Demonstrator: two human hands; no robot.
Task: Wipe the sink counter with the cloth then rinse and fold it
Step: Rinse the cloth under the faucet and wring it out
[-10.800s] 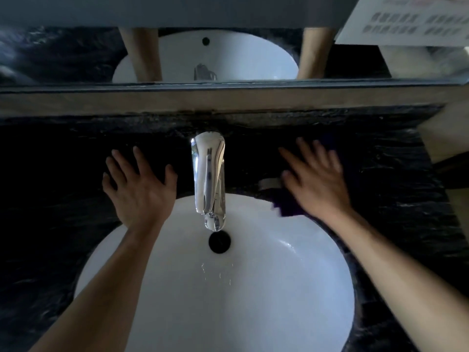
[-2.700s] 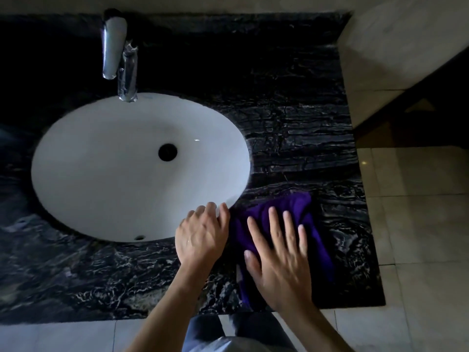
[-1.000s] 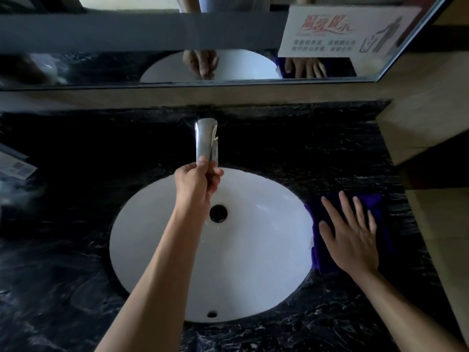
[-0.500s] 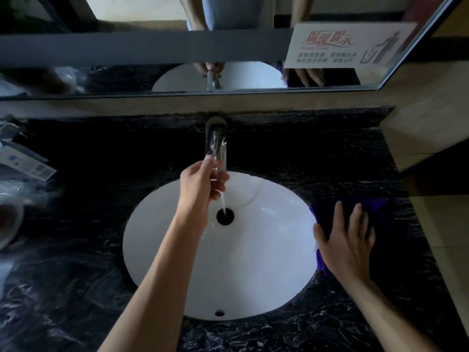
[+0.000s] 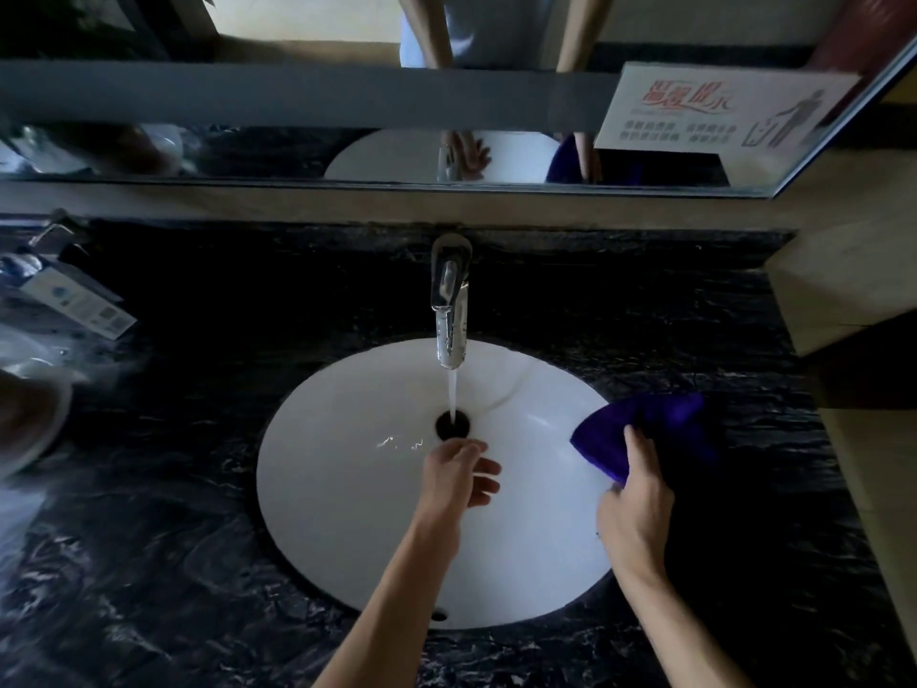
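At the left edge of the counter (image 5: 149, 563), a blurred box (image 5: 79, 302) with a printed label, beside pale shapes too blurred to name. In the middle, a white basin (image 5: 347, 513) sunk into dark marbled stone. At the back edge, a chrome tap (image 5: 450, 310), water (image 5: 452, 397) running down to the drain (image 5: 452, 424). Over the basin just in front of the drain, left hand (image 5: 459, 476), fingers loosely bent and apart, holding nothing. At the right rim of the basin, right hand (image 5: 637, 508) pinching a purple cloth (image 5: 655, 429), bunched, partly over the basin, partly over the counter. Above, a mirror (image 5: 297, 101) with a printed sign (image 5: 719, 111) at its right end.
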